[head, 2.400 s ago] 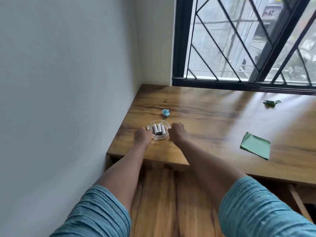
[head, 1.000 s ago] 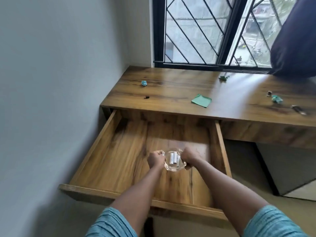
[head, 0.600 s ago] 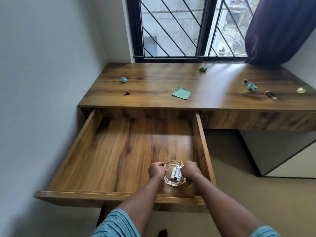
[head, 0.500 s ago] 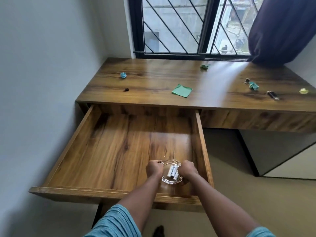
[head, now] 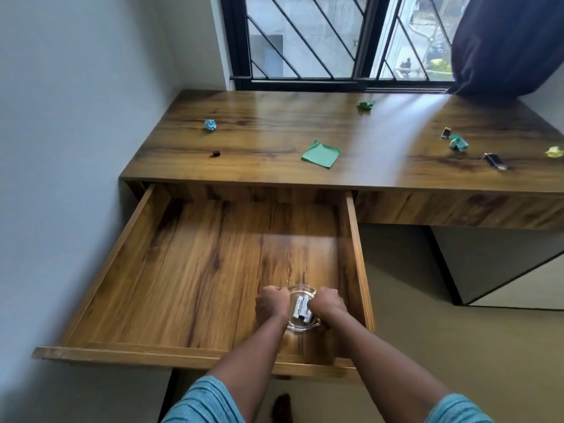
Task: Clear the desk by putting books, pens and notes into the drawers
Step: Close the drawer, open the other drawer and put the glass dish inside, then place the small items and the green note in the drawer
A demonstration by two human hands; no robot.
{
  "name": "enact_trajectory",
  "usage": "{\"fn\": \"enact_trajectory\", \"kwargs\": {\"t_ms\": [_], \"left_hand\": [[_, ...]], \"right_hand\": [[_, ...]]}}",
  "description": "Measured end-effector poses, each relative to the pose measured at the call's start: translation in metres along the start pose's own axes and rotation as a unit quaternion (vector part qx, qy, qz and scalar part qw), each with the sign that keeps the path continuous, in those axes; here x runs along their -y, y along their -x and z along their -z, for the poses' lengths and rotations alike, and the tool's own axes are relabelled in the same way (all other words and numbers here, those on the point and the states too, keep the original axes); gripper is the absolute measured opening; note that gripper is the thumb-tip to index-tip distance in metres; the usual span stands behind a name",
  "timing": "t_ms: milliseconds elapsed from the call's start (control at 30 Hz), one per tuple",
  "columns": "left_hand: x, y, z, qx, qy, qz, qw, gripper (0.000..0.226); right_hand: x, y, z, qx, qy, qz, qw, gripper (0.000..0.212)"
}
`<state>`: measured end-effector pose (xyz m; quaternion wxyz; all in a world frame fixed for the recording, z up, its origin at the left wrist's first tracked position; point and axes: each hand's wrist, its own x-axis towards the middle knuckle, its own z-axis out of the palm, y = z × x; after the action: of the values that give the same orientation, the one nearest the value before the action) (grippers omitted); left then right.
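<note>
A small clear glass dish (head: 302, 326) with a few white batteries (head: 300, 309) in it sits low in the near right corner of the open wooden drawer (head: 171, 270). My left hand (head: 271, 303) grips the dish's left rim and my right hand (head: 326, 303) grips its right rim. On the desk top (head: 274, 141) lie a flat green note (head: 321, 154), a crumpled blue paper ball (head: 210, 124), a crumpled green paper (head: 365, 104), a teal crumpled paper (head: 458, 143) and a yellow one (head: 554, 151).
A small black cap (head: 216, 153) lies near the desk's left front. Two small dark and silver objects (head: 495, 160) (head: 445, 133) lie at the right. A wall runs along the left; a barred window (head: 335, 41) and dark curtain (head: 503, 41) stand behind the desk.
The dish was lifted off the desk's left corner and carried down into the open drawer. Over the last half second it barely moved in the drawer's near right corner.
</note>
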<state>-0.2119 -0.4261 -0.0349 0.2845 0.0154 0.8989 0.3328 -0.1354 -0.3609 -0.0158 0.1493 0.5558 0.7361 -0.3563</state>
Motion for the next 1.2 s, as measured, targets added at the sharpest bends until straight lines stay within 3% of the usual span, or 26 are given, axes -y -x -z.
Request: {"fn": "enact_trajectory", "kwargs": {"t_ms": [167, 400, 600, 867, 1200], "left_hand": [[-0.03, 0.005, 0.001, -0.064, -0.068, -0.008, 0.996, 0.028], [-0.08, 0.023, -0.02, -0.092, -0.097, -0.076, 0.988, 0.03], [-0.127, 0.063, -0.07, -0.095, -0.082, -0.146, 0.981, 0.032], [-0.203, 0.131, -0.162, -0.062, -0.064, -0.255, 0.963, 0.028], [-0.289, 0.164, -0.234, -0.035, -0.085, -0.319, 0.943, 0.03]], "right_hand": [[0.01, -0.005, 0.015, -0.026, 0.051, 0.005, 0.998, 0.018], [0.015, -0.007, 0.058, -0.104, 0.058, 0.131, 0.984, 0.026], [-0.035, -0.027, 0.122, -0.139, 0.033, 0.212, 0.967, 0.025], [-0.135, -0.053, 0.222, -0.219, 0.005, 0.231, 0.948, 0.023], [-0.217, -0.104, 0.327, -0.312, -0.016, 0.146, 0.939, 0.023]]}}
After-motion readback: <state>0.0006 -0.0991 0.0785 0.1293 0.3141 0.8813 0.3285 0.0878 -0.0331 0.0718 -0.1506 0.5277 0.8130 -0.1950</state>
